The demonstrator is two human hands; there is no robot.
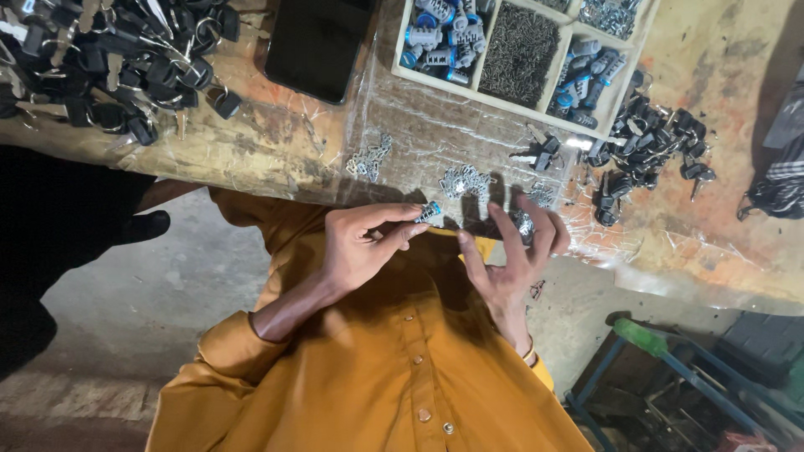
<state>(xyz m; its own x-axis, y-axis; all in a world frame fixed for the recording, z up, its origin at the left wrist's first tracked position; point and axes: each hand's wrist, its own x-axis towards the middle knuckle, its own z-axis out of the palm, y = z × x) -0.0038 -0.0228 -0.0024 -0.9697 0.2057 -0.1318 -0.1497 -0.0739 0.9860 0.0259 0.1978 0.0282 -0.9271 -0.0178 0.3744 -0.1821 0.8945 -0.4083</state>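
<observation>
Left hand (362, 248) pinches a small blue-and-silver lock cylinder (430, 213) just off the workbench edge (276, 180), right hand (517, 255) with fingers spread on small metal pieces (467, 180) beside it; a loose pinch could likely drop the cylinder floorward

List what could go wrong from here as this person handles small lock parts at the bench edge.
1. The left hand pinches a small blue-and-silver cylinder right over the edge of the table. If it slips, it would likely drop to the lap or floor.
2. The right hand rests its fingers on loose metal bits at that same edge, so a careless sweep could push them off.
</observation>
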